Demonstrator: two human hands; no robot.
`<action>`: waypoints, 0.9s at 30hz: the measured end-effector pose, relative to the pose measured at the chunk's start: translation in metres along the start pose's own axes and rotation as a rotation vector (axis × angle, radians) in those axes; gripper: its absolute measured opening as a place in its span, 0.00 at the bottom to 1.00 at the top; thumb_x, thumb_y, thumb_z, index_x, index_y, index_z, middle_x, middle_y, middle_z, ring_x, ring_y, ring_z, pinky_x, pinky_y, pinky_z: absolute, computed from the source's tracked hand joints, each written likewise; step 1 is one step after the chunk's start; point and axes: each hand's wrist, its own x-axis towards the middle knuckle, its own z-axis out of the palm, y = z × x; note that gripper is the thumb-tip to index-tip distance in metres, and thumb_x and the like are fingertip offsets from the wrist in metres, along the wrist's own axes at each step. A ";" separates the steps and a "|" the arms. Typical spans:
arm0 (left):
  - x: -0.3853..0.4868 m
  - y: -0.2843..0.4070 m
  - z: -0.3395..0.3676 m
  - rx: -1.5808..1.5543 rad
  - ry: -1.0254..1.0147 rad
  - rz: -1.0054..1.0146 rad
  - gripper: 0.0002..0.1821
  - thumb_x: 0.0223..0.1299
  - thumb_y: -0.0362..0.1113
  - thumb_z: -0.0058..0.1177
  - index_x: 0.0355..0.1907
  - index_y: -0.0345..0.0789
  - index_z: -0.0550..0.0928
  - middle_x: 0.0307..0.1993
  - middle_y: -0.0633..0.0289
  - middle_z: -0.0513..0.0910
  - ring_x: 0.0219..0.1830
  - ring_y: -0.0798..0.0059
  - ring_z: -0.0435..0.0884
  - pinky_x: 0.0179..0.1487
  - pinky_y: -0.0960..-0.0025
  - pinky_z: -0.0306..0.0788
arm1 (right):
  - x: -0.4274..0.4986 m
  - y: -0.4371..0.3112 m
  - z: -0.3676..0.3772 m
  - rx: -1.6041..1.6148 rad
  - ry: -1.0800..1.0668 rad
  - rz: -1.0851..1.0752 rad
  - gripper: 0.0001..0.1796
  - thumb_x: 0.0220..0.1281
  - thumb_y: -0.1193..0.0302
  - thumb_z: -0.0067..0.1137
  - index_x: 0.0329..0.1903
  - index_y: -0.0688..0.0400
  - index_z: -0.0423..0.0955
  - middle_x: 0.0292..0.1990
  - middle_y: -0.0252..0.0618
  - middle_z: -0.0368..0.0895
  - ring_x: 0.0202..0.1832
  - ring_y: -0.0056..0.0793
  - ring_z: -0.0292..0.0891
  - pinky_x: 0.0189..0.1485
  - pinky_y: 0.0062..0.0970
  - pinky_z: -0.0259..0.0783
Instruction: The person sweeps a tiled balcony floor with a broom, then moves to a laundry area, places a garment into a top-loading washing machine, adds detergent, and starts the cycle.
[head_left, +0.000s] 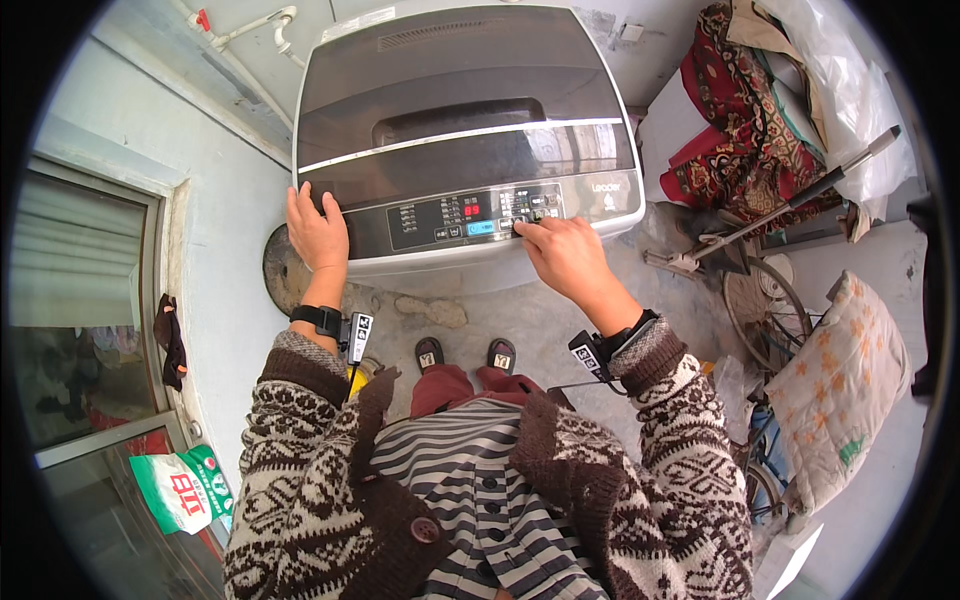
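A top-loading Leader washing machine (480, 161) stands before me with its dark, see-through lid (465, 82) down. My left hand (319, 229) rests on the machine's left front corner, holding nothing, its fingers apart. At the control panel (427, 225), the index fingertip of my right hand (566, 251) touches a spot just right of a lit blue button (480, 228). Nothing is in that hand, and its other fingers are bent. A red digital display (472, 210) glows above the blue button. Whether the button under my finger is pressed in cannot be seen.
Water pipes with a red-handled valve (203, 20) run along the wall behind. To the right are a patterned red cloth (757, 127), a metal pole (795, 199), a bicycle wheel (765, 315) and a floral cushion (836, 397). A green-and-white bag (182, 489) lies by the window at left.
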 end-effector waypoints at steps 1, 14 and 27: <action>0.000 0.000 0.000 0.001 0.006 0.010 0.22 0.63 0.46 0.48 0.58 0.39 0.73 0.63 0.50 0.67 0.64 0.53 0.65 0.63 0.54 0.61 | 0.001 0.000 0.001 0.003 -0.005 0.001 0.11 0.54 0.68 0.57 0.41 0.51 0.80 0.26 0.34 0.77 0.31 0.36 0.77 0.37 0.35 0.67; 0.001 0.000 -0.001 0.009 -0.005 0.005 0.23 0.63 0.46 0.48 0.58 0.39 0.73 0.63 0.51 0.67 0.64 0.53 0.66 0.63 0.54 0.62 | -0.004 0.003 -0.006 0.077 -0.021 -0.036 0.16 0.53 0.70 0.58 0.48 0.53 0.78 0.29 0.35 0.78 0.33 0.38 0.75 0.39 0.36 0.68; 0.003 0.001 -0.001 -0.009 -0.012 -0.009 0.23 0.64 0.46 0.47 0.58 0.39 0.72 0.64 0.51 0.66 0.64 0.53 0.65 0.63 0.54 0.61 | 0.002 0.002 0.000 0.031 -0.002 -0.001 0.11 0.55 0.68 0.57 0.42 0.50 0.80 0.26 0.33 0.79 0.32 0.34 0.78 0.38 0.35 0.67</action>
